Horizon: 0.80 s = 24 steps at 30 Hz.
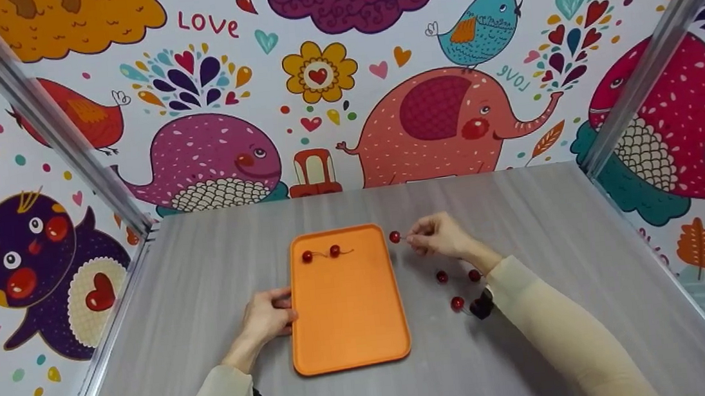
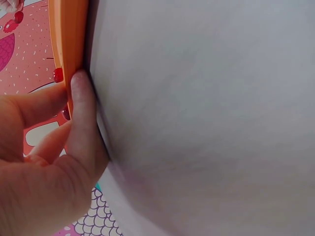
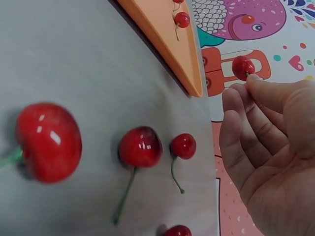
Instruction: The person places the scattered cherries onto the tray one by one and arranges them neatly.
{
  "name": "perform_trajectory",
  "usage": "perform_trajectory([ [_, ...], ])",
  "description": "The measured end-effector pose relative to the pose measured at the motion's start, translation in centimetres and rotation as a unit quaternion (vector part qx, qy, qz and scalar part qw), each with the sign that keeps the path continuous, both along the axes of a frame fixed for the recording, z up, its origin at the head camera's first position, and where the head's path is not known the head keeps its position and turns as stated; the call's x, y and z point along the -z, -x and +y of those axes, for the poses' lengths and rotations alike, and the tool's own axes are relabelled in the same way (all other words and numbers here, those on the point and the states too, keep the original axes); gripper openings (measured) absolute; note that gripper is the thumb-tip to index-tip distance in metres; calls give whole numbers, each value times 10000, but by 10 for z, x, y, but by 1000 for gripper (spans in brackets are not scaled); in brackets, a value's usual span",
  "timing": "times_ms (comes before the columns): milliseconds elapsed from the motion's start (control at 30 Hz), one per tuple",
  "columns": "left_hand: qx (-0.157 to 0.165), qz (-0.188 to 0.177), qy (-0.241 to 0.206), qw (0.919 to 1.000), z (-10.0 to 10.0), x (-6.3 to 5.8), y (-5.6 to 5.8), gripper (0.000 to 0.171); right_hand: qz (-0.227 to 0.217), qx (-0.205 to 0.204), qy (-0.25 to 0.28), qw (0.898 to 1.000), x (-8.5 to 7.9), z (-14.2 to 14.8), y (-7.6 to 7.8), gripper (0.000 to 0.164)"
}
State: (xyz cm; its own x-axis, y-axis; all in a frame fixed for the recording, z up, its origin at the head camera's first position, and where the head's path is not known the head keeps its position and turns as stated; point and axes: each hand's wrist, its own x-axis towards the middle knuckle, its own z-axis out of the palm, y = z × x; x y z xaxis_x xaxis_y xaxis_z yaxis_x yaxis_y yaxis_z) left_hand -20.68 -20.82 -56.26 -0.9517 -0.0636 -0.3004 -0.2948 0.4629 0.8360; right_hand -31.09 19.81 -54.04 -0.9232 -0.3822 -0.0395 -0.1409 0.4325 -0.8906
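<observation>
An orange tray [image 1: 347, 315] lies on the table, with two red cherries [image 1: 321, 254] near its far end, their stems pointing right. My left hand [image 1: 267, 316] holds the tray's left edge, fingers and thumb at the rim [image 2: 74, 49]. Just beyond the tray's far right corner, my right hand [image 1: 439, 236] pinches a cherry [image 3: 242, 67] at its stem between thumb and index finger, raised above the table. Several more cherries [image 3: 141, 147] with green stems lie on the table right of the tray, below the right forearm.
The grey wood-grain table [image 1: 228, 255] ends at a back wall [image 1: 344, 114] printed with cartoon animals. Metal posts [image 1: 644, 66] stand at both back corners. A black wrist band [image 1: 482, 305] on the right arm overlaps the loose cherries' area in the head view.
</observation>
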Motion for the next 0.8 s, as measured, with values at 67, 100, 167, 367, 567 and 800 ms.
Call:
perform_trajectory([
  [67, -2, -15, -9, 10000, 0, 1, 1, 63, 4, -6, 15, 10000, 3, -3, 2, 26],
  [100, 0, -24, -3, 10000, 0, 1, 1, 63, -11, 2, -3, 10000, 4, -5, 3, 25],
  [167, -13, -48, -21, 10000, 0, 1, 1, 63, -43, 9, 2, 10000, 6, -8, 6, 25],
  [367, -77, -119, -109, 9998, -1, 1, 2, 63, -215, 219, -71, 9995, 8, -22, 12, 18],
  [567, -88, -205, -23, 9997, 0, 0, 2, 62, -269, 185, -73, 9994, 14, -41, 19, 15],
  [800, -91, -173, 25, 9998, 1, 0, 1, 63, -431, 137, -176, 9988, 18, -63, 28, 14],
])
